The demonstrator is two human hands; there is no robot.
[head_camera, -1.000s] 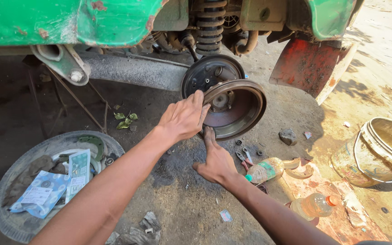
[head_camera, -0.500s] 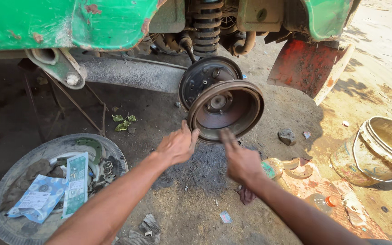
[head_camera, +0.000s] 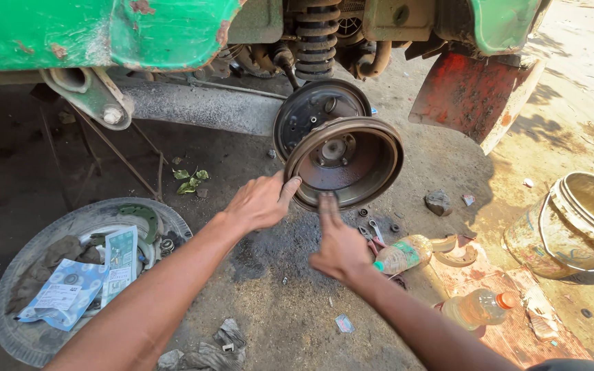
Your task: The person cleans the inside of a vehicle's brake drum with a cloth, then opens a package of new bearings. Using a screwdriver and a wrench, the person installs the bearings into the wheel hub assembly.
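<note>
Facing the person open-side out, the rusty round metal brake drum (head_camera: 344, 163) sits on the hub beneath the green vehicle; the left hand (head_camera: 259, 201) presses its lower-left rim, the right hand (head_camera: 338, 242) fingers flat against its bottom edge, neither gripping.

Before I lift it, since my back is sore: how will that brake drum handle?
The brake drum looks like thick rusty metal, so probably heavy and stiff. Round, it may roll if set on edge. Its rim looks grimy, so the left hand and right hand could slip.

Harsh sunlight right; deep shade left; sharp focus
</note>
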